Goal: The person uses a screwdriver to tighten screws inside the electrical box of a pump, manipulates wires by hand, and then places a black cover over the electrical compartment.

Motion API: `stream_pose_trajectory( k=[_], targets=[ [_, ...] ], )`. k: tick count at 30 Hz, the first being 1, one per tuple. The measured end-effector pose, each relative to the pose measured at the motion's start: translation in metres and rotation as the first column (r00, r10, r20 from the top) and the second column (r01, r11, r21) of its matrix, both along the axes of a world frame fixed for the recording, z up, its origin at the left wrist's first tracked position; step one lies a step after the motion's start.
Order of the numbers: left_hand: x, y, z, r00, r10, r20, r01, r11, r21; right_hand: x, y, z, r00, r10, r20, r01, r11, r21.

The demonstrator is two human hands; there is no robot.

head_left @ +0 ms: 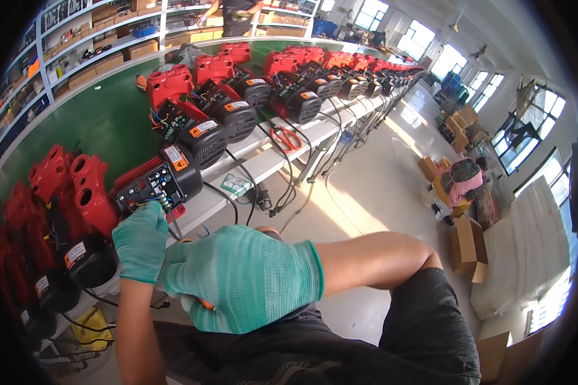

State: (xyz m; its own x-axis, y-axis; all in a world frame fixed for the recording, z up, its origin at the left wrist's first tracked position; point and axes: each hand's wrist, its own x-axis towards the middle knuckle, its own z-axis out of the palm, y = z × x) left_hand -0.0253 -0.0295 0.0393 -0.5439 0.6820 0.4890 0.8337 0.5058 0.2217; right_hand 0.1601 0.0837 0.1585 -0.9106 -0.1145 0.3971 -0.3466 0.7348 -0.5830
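Observation:
My left hand (141, 240), in a green knit glove, is closed at the lower edge of a red and black motor unit (187, 172). Its fingertips press together beside thin wires at the unit's exposed circuit board (157, 187); what they pinch is hidden. My right hand (244, 276), gloved the same way, is wrapped round a hand tool with orange grips (205, 303). Most of that tool is covered by the glove, so its kind does not show. The right fist sits close beside the left wrist, in front of the bench edge.
Several similar motor units (83, 253) line the green bench (103, 122). Red-handled scissors (285, 139) lie on the white ledge, where black cables (292, 173) hang down. Shelving (96, 54) stands behind. A person in pink (465, 179) crouches by cartons (469, 247) at right.

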Motion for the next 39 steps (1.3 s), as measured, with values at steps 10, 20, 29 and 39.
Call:
stream_pose_trajectory(
  k=[10,20,29,39],
  targets=[
    [-0.006,0.0,-0.005,0.999,0.028,0.042,-0.025,0.996,-0.084,-0.017,0.011,0.015,0.945,0.237,0.226,-0.303,0.893,0.332],
    [-0.003,0.002,-0.006,0.999,-0.003,-0.053,0.005,0.999,0.037,0.008,-0.015,-0.031,0.983,-0.099,-0.153,0.031,0.918,-0.396],
    [-0.026,-0.001,-0.029,0.919,-0.019,0.393,-0.031,0.992,0.12,-0.029,0.007,-0.009,0.895,0.286,-0.343,-0.273,0.958,0.087],
    [-0.016,0.005,-0.034,0.999,-0.03,0.023,0.024,0.98,0.199,-0.03,-0.016,-0.063,0.797,0.163,-0.582,-0.38,0.883,-0.275]
  ],
)
